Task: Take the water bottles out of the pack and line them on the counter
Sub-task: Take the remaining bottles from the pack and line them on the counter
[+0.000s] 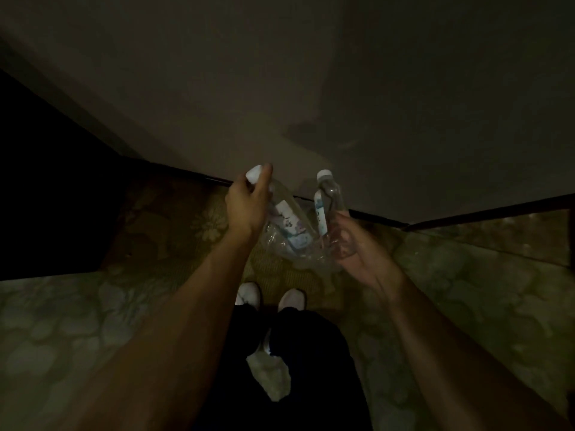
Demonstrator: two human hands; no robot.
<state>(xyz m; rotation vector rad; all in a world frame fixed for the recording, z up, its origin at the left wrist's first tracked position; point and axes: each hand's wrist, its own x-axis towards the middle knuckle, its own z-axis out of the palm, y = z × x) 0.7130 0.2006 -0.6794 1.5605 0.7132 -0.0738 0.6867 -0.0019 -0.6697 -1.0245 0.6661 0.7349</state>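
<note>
my left hand (245, 206) is curled round the top of one water bottle (287, 219), fingers wrapped at its neck just below the white cap (253, 174), which pokes out above my knuckles. that bottle leans, cap up to the left and base down to the right, and its lower half sits inside crumpled clear plastic wrap (298, 253) that hangs between my two hands. its label shows pale through the wrap.

my right hand (357, 253) grips a second water bottle (328, 206) round its lower part, palm turned up toward me, fingers closed on the clear body. this bottle stands nearly upright, its own white cap at the top, a light label running down its side. the two bottles are near each other, their bases close, tops apart. whether the right hand also pinches the wrap i cannot tell in this dim light.

both bottles are held up in the air in front of a plain wall (373, 88). below me is patterned carpet (93, 306), my two white shoes (270, 298) and dark trousers (295, 368). something pale and crumpled (270, 374) hangs at my front.
</note>
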